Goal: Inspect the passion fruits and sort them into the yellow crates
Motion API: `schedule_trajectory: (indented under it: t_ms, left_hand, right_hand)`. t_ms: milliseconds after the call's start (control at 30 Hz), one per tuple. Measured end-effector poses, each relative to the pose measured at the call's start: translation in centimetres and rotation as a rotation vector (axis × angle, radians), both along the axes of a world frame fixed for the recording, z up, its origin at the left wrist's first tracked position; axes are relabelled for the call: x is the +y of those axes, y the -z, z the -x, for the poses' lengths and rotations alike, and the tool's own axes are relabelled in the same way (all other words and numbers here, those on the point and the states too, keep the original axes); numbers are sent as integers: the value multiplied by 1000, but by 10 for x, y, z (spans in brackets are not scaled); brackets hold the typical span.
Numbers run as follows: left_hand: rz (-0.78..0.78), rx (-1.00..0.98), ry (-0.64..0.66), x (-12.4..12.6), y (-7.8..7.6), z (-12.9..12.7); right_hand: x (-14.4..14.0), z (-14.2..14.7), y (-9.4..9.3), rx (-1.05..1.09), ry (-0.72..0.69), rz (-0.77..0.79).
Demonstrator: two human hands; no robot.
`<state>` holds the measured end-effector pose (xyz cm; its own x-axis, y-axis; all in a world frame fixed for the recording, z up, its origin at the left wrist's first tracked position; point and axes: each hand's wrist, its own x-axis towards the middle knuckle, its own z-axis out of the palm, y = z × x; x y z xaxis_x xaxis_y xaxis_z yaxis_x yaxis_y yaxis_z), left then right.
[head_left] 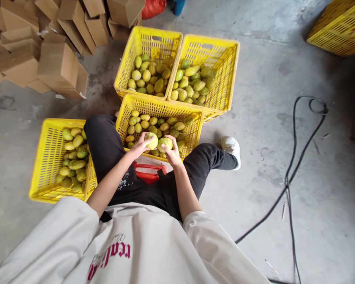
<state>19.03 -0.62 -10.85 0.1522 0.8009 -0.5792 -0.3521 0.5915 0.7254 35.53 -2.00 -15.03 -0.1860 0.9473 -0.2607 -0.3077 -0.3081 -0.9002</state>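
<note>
We hold one mango per hand, left hand (140, 146) wrapped on left mango (152, 140), right hand (172, 153) on right mango (165, 143), touching side by side above the near crate (195, 118).

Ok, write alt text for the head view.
A seated person holds a green-yellow fruit in the left hand and another in the right hand, over a yellow crate of the same fruit. Three more filled crates stand around, beside stacked cardboard boxes.

Concrete floor (269, 165): yellow crates (208, 51), cardboard boxes (57, 65), black cable (296, 165).
</note>
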Motion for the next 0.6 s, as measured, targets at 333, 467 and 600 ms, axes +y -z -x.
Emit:
schedule_trajectory:
  t_ms: [333, 467, 600]
  left_hand:
    - [22, 59, -36, 1, 5, 0]
    - [26, 72, -13, 0, 4, -1]
    - [20, 113, 26, -3, 5, -2]
  right_hand:
    - [0, 2, 8, -28, 39, 36]
    - [0, 1, 12, -51, 67, 7]
    - [1, -2, 17, -99, 71, -3]
